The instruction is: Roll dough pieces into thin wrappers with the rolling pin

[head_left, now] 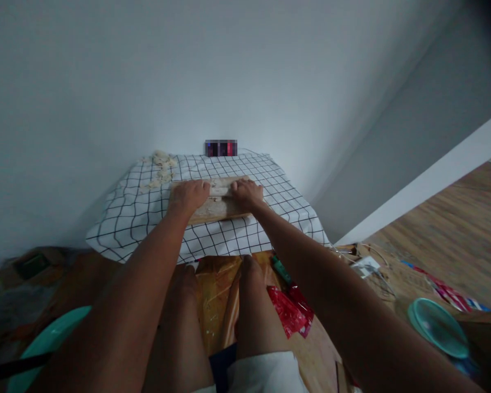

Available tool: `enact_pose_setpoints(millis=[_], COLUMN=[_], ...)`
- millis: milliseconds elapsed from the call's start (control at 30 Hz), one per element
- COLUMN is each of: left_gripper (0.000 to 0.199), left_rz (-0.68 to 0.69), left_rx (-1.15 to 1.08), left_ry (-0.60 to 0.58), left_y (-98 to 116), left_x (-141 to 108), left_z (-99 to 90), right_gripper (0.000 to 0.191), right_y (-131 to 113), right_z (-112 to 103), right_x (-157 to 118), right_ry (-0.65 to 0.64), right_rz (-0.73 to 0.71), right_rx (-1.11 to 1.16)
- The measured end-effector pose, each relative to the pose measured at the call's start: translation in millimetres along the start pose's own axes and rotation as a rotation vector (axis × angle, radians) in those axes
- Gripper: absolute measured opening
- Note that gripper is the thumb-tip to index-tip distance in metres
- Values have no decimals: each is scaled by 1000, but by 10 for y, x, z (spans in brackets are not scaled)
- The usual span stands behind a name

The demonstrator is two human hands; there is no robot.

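Observation:
A floured wooden board (213, 210) lies on the checked cloth (213, 240). Across it runs a pale rolling pin (220, 191), seen only in the gap between my hands. My left hand (192, 193) is closed over its left part, and my right hand (247, 191) is closed over its right part. Both hands press down from above, and the pin's ends are hidden beneath them. Whitish flour or dough covers the board around the pin. Beyond my left hand, pale flat pieces that look like dough (163, 159) lie on the cloth.
A blurred-out dark device (221, 148) stands against the wall at the cloth's back edge. Red plastic packaging (288, 311) lies below, beside my right leg. A teal basin (53, 338) is at lower left, a green-rimmed round lid or container (439, 327) at lower right.

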State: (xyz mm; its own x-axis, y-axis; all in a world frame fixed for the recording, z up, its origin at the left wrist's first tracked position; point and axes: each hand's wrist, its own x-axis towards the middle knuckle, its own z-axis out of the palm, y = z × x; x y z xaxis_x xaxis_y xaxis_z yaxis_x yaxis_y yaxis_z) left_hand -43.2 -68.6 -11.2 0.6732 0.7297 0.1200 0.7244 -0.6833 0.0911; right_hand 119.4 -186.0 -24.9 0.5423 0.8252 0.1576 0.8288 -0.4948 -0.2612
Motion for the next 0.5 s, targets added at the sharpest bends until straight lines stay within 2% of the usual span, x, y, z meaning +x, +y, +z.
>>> enact_pose_setpoints(millis=[133, 267, 367, 500], left_gripper=[55, 54, 56, 54], left_rz=[-46, 25, 48, 55], left_rx=[17, 9, 7, 4], left_ry=[54, 119, 135, 95], left_y=[47, 32, -5, -33], left_x=[-295, -522, -556, -442], left_z=[-31, 18, 65, 58], right_gripper=[50, 50, 50, 50], right_y=[-3, 9, 21, 22], right_z=[-54, -96, -95, -74], right_x=[-204, -395, -442, -345], right_ry=[-3, 11, 22, 6], right_rz=[-19, -65, -94, -88], right_rx=[-28, -51, -75, -80])
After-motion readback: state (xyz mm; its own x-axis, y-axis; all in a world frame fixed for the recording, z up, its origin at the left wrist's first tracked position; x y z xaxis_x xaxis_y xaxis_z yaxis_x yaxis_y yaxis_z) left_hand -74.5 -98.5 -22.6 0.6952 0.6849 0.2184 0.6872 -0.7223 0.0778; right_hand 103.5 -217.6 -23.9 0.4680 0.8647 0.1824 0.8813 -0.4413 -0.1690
